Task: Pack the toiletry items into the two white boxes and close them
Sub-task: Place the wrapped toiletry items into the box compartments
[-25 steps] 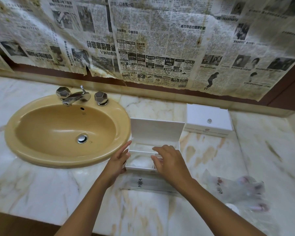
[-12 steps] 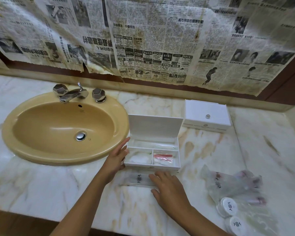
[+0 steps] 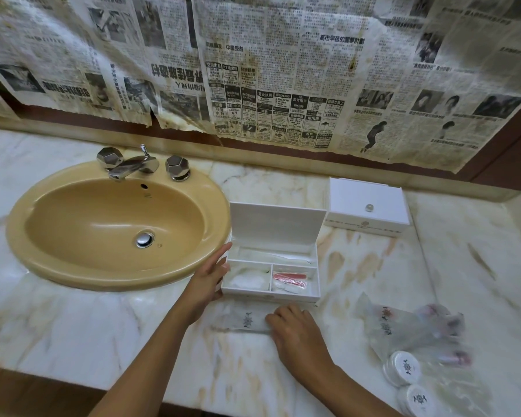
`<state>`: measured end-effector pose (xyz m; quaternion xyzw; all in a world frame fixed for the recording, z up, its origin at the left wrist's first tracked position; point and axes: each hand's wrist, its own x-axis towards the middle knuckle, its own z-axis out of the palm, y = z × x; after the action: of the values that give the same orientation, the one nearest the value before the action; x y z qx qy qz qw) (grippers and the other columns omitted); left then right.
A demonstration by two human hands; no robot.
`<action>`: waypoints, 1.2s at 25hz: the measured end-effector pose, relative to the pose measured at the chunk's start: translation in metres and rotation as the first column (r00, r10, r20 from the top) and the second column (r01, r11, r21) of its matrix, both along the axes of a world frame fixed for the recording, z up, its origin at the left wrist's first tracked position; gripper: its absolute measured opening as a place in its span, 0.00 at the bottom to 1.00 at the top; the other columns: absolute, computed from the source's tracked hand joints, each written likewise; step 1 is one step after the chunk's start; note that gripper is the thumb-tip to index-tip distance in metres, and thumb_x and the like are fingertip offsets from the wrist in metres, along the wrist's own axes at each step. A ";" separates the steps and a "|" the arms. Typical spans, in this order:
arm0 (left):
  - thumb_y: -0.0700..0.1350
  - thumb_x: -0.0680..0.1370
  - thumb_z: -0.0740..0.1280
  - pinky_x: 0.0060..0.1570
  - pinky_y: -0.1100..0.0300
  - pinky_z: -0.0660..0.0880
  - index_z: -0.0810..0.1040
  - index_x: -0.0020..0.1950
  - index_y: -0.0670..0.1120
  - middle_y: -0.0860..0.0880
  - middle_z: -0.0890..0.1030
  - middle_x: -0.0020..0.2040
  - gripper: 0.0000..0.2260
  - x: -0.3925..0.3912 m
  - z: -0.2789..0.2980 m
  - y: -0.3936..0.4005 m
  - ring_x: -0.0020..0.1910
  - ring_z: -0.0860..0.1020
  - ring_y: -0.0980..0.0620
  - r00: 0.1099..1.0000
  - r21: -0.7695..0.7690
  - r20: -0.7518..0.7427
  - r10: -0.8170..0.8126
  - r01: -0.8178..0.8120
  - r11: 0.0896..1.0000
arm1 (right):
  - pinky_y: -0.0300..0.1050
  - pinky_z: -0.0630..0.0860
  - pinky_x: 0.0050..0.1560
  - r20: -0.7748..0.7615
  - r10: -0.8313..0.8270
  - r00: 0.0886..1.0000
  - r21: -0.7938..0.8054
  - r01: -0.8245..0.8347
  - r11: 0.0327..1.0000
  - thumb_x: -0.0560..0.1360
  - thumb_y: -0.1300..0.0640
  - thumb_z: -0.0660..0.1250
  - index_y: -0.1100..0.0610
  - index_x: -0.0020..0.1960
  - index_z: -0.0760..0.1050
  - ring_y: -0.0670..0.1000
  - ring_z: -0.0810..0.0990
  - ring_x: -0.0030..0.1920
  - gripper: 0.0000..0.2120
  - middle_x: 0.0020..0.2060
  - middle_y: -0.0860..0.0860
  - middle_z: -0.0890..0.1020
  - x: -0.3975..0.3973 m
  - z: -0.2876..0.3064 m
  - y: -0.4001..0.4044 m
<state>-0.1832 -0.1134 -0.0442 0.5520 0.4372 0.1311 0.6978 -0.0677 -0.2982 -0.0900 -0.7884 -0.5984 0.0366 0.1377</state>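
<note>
Open white box [image 3: 272, 266] on the marble counter [image 3: 73, 326] beside the sink [image 3: 115, 224], your left hand [image 3: 206, 279] flat against its left side, your right hand [image 3: 295, 332] resting fingers-down on a clear packet [image 3: 244, 319] just before it, whether it grips you cannot tell, closed box [image 3: 367, 206] behind, more packets [image 3: 409, 329] and two round tubs [image 3: 403, 368] to the right.

Right hand [image 3: 295, 332] out of open box [image 3: 271, 275], now on flat packet [image 3: 247, 319].

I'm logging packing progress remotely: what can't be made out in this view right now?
- Closed white box, head view: contents hidden by its lid.
- Sachets at right: blurred, count and type unclear.
- Lower round container: cut off by the bottom edge.
- Right hand: fingertips cover the flat packet; grip unclear.
</note>
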 end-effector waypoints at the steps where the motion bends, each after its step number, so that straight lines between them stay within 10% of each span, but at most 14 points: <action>1: 0.47 0.85 0.60 0.62 0.50 0.69 0.72 0.64 0.71 0.57 0.69 0.72 0.17 0.000 0.000 0.001 0.76 0.65 0.53 1.000 -0.003 0.003 -0.001 0.001 1.000 | 0.41 0.71 0.32 -0.017 0.000 1.000 0.017 0.000 1.000 0.57 0.64 0.76 0.49 0.39 0.76 0.48 0.74 0.37 0.16 0.36 0.44 0.76 0.001 0.001 -0.001; 8: 0.46 0.85 0.60 0.49 0.59 0.72 0.71 0.72 0.65 0.48 0.69 0.76 0.18 0.002 0.001 0.001 0.77 0.60 0.39 1.000 -0.026 -0.016 0.007 -0.007 1.000 | 0.41 0.72 0.39 -0.101 0.029 0.994 0.166 -0.012 0.986 0.64 0.61 0.72 0.50 0.48 0.74 0.48 0.73 0.42 0.16 0.41 0.45 0.76 0.003 0.023 -0.008; 12: 0.42 0.85 0.59 0.53 0.65 0.71 0.71 0.72 0.64 0.55 0.68 0.76 0.20 -0.002 -0.004 0.003 0.75 0.65 0.57 1.000 0.012 0.021 -0.006 0.006 1.000 | 0.41 0.74 0.41 -0.085 0.019 0.996 0.243 0.002 0.970 0.67 0.61 0.71 0.52 0.50 0.77 0.49 0.75 0.44 0.13 0.43 0.46 0.78 0.010 0.052 -0.004; 16: 0.35 0.83 0.58 0.49 0.59 0.69 0.74 0.71 0.59 0.55 0.75 0.55 0.23 0.000 -0.013 0.005 0.53 0.68 0.58 1.000 0.002 -0.012 -0.001 0.001 1.000 | 0.44 0.75 0.41 -0.027 -0.019 0.999 0.274 0.026 0.961 0.68 0.62 0.72 0.55 0.51 0.78 0.52 0.76 0.45 0.12 0.43 0.49 0.80 0.035 0.082 0.026; 18: 0.43 0.85 0.61 0.47 0.59 0.70 0.72 0.73 0.55 0.53 0.73 0.56 0.18 0.002 -0.008 0.004 0.62 0.75 0.42 0.998 -0.041 -0.039 0.047 -0.048 0.998 | 0.46 0.75 0.38 0.002 -0.033 0.999 0.269 0.032 0.963 0.67 0.64 0.72 0.57 0.49 0.79 0.54 0.76 0.42 0.11 0.41 0.51 0.79 0.053 0.090 0.048; 21: 0.46 0.85 0.61 0.50 0.60 0.72 0.70 0.71 0.64 0.56 0.70 0.70 0.17 0.003 -0.002 0.002 0.69 0.70 0.56 1.000 -0.035 -0.004 0.018 -0.018 0.999 | 0.49 0.76 0.38 0.036 -0.011 0.999 0.104 0.007 0.995 0.68 0.64 0.70 0.58 0.46 0.79 0.56 0.77 0.43 0.08 0.40 0.53 0.80 0.073 0.092 0.081; 30: 0.47 0.85 0.61 0.61 0.52 0.69 0.70 0.71 0.66 0.55 0.67 0.75 0.18 0.001 -0.002 0.004 0.77 0.63 0.56 1.000 -0.040 0.017 0.017 -0.017 0.999 | 0.41 0.70 0.37 -0.001 0.067 0.998 -0.333 -0.063 0.941 0.66 0.64 0.69 0.53 0.40 0.79 0.56 0.76 0.40 0.07 0.37 0.51 0.78 0.086 0.057 0.124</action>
<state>-0.1823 -0.1092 -0.0465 0.5332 0.4382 0.1333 0.7113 0.0185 -0.1741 -0.0327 -0.7804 -0.6099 0.1377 -0.0018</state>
